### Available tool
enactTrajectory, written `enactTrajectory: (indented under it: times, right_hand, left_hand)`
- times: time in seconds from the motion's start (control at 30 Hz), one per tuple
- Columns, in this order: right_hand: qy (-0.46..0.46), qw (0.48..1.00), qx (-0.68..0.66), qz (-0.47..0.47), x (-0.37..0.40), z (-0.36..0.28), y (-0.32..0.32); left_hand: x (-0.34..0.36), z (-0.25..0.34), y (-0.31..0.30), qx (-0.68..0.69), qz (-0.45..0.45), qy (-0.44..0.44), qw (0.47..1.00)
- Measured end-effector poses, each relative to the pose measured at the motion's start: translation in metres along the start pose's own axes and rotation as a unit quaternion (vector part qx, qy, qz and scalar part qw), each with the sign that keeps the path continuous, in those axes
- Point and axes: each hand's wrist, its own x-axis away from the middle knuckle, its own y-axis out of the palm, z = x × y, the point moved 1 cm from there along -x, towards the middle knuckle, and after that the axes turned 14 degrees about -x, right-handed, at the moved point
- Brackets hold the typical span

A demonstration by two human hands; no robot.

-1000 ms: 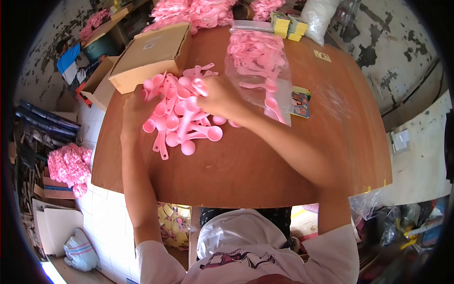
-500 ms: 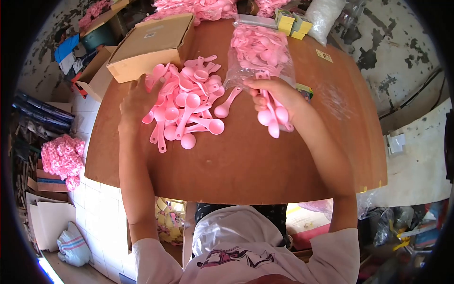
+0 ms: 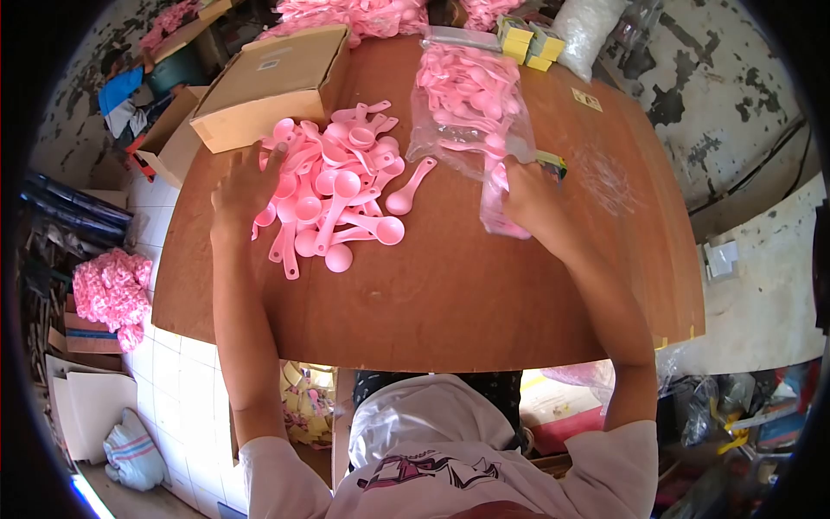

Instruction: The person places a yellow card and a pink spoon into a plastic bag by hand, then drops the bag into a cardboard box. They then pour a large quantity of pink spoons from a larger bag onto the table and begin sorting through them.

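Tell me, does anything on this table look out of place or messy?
Little stands out. One scoop lies alone on the table, apart from the loose pile under the left hand and short of the bag at the right hand. The pile itself is a jumble, with the scoops pointing every way.

pink scoops [image 3: 333,195]: loose heap | clear bag [image 3: 471,99]: part-filled, lying beside heap

Brown wooden bench [image 3: 450,294] with a rounded near edge. On it, a loose pile of pink plastic scoops [image 3: 337,186] left of centre, a flat cardboard box [image 3: 272,82] just behind the pile, a clear bag [image 3: 471,99] of more scoops to the right, small yellow boxes [image 3: 527,43] at the far edge
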Motion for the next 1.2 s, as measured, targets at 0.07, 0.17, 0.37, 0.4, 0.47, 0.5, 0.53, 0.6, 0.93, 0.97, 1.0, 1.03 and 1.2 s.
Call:
enactTrajectory:
  times: [0.07, 0.17, 0.37, 0.4, 0.47, 0.5, 0.53, 0.6, 0.93, 0.97, 1.0, 1.03, 1.2]
  right_hand:
    - [0.0, 1.0, -0.008, -0.003, -0.001, 0.0, -0.004]
    - [-0.055, 0.992, -0.115, 0.004, 0.009, -0.007, -0.019]
    - [0.051, 0.888, -0.454, -0.051, 0.031, -0.025, -0.052]
    - [0.136, 0.82, -0.553, -0.055, 0.032, -0.022, -0.051]
    - [0.213, 0.661, -0.717, -0.062, 0.029, 0.001, -0.034]
    - [0.212, 0.662, -0.716, -0.057, 0.03, 0.008, -0.029]
    - [0.217, 0.621, -0.751, -0.06, 0.031, 0.011, -0.026]
    - [0.237, 0.562, -0.792, -0.027, 0.034, 0.007, -0.023]
    - [0.174, 0.51, -0.842, -0.038, 0.022, 0.011, -0.019]
    - [0.173, 0.509, -0.842, -0.041, 0.02, 0.008, -0.02]
    - [0.144, 0.486, -0.86, -0.06, 0.018, 0.004, -0.022]
    - [0.115, 0.462, -0.876, -0.078, 0.017, 0.0, -0.025]
    - [0.109, 0.474, -0.871, -0.074, -0.009, -0.043, -0.027]
  left_hand:
    - [-0.005, 0.003, 0.018, -0.04, 0.151, 0.015, 0.988]
    - [0.022, 0.032, -0.015, 0.073, 0.412, 0.115, 0.901]
    - [0.084, 0.143, -0.026, 0.233, 0.299, 0.541, 0.751]
    - [0.088, 0.161, -0.024, 0.225, 0.249, 0.543, 0.769]
    - [0.08, 0.195, -0.009, 0.155, 0.215, 0.527, 0.808]
    - [0.073, 0.209, 0.0, 0.08, 0.179, 0.506, 0.84]
    - [0.065, 0.221, 0.006, 0.081, 0.184, 0.509, 0.837]
    - [0.055, 0.24, 0.013, 0.016, 0.095, 0.475, 0.874]
    - [0.086, 0.218, 0.015, -0.017, 0.321, 0.523, 0.789]
    - [0.09, 0.207, 0.012, -0.02, 0.321, 0.522, 0.79]
    - [0.095, 0.196, 0.005, 0.012, 0.31, 0.53, 0.789]
    - [0.1, 0.184, -0.002, 0.044, 0.299, 0.538, 0.787]
    - [0.085, 0.122, -0.029, 0.282, 0.239, 0.419, 0.829]
